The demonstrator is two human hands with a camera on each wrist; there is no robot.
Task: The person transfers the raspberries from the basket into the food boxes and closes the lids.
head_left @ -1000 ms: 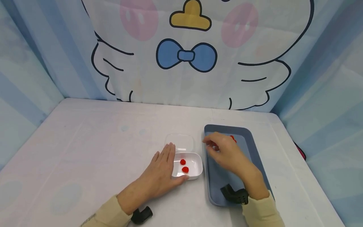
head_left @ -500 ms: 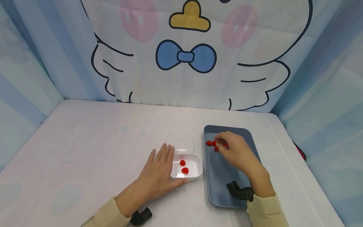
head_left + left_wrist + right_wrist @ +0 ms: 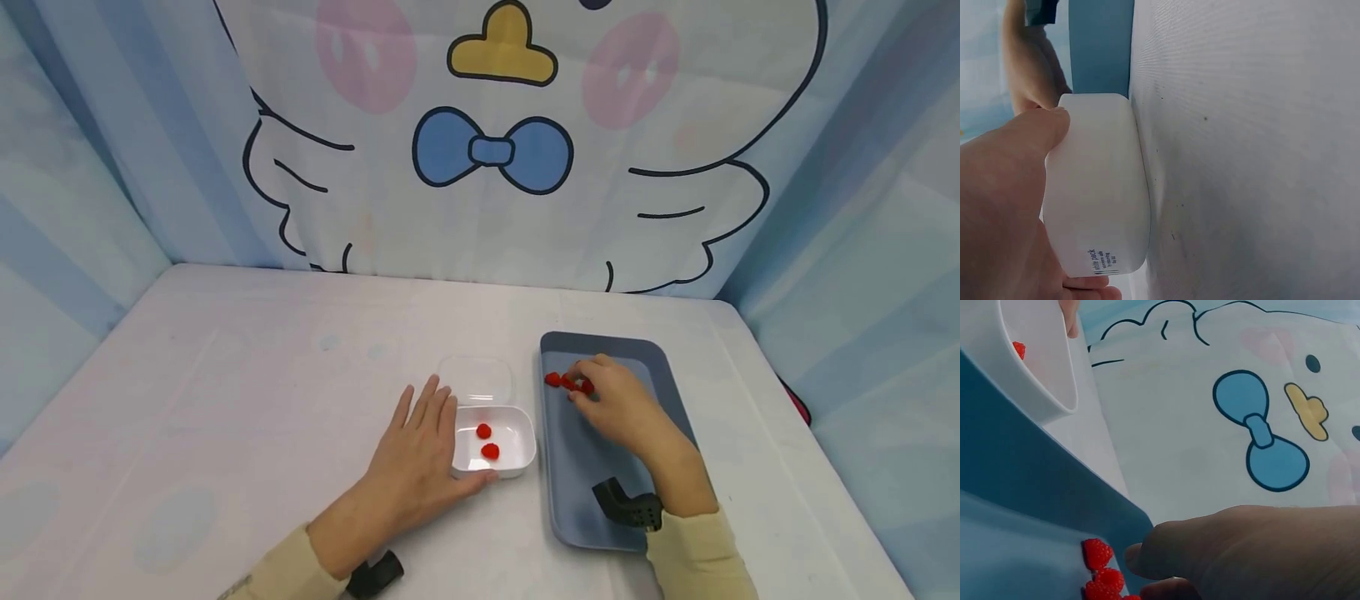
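My left hand [image 3: 417,454] rests against the left end of a small white plastic box [image 3: 517,427], fingers straight. In the left wrist view, its thumb [image 3: 1054,128] lies along the box's printed outer wall [image 3: 1097,187]. Inside the box are two red raspberries [image 3: 490,451]. My right hand [image 3: 618,404] is low over the far part of a blue-grey tray [image 3: 600,500], thumb and forefinger apart around a small cluster of raspberries [image 3: 552,379]. The right wrist view shows the raspberries [image 3: 1097,553] beside its fingertips; some are partly hidden by the hand.
A clear plastic lid [image 3: 475,379] lies just behind the white box. The tray's raised rim [image 3: 545,467] stands between box and raspberries. White cloth covers the table [image 3: 285,375], and printed curtains [image 3: 480,225] rise at the back and both sides.
My right hand first moved rightward from the tray's left rim to the raspberries, then shifted slightly back left among them. The left hand has stayed at the box with barely any movement.
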